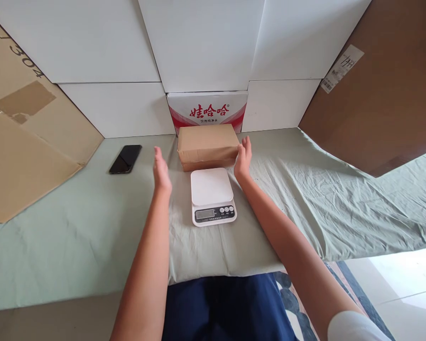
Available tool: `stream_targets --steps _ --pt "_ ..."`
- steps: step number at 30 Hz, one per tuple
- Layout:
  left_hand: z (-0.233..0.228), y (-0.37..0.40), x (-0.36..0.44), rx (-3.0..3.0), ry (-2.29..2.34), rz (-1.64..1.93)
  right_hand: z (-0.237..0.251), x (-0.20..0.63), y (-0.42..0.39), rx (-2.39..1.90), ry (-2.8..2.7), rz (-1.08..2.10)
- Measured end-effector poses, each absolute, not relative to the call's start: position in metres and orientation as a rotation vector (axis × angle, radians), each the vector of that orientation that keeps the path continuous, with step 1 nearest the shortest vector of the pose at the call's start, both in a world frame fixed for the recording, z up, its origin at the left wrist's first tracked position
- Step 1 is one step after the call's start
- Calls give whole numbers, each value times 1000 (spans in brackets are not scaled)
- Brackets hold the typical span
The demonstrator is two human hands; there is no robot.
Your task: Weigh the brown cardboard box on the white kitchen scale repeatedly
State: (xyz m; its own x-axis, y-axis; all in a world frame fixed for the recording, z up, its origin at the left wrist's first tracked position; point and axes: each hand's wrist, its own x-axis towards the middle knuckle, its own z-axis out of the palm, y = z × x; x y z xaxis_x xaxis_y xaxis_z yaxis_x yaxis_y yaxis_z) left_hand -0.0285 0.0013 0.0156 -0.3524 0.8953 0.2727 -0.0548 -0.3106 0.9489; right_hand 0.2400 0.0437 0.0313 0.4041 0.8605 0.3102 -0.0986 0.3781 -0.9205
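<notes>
A brown cardboard parcel [206,143] lies on the pale green sheet, just behind a white digital kitchen scale [212,195] with nothing on its platform. My right hand [243,158] rests flat against the parcel's right end, fingers straight. My left hand [161,171] hovers with fingers apart a little left of the parcel's left end, not touching it. Both forearms reach forward on either side of the scale.
A black phone [125,158] lies at the left. Behind the parcel stands a red-and-white printed carton [208,109] among white boxes [113,106]. Large brown cardboard sheets lean at far left [24,142] and far right [379,99]. The bed edge runs near my lap.
</notes>
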Motion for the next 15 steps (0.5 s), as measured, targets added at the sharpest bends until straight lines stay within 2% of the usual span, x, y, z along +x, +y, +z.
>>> stream_targets --steps 6,11,15 --pt "24 4 -60 1056 1242 1769 47 276 55 -1030 -722 765" --pt "21 6 -30 1188 1176 1631 45 264 54 -997 -780 923" --pt "21 5 -8 1236 1094 1582 40 243 46 -969 -861 892"
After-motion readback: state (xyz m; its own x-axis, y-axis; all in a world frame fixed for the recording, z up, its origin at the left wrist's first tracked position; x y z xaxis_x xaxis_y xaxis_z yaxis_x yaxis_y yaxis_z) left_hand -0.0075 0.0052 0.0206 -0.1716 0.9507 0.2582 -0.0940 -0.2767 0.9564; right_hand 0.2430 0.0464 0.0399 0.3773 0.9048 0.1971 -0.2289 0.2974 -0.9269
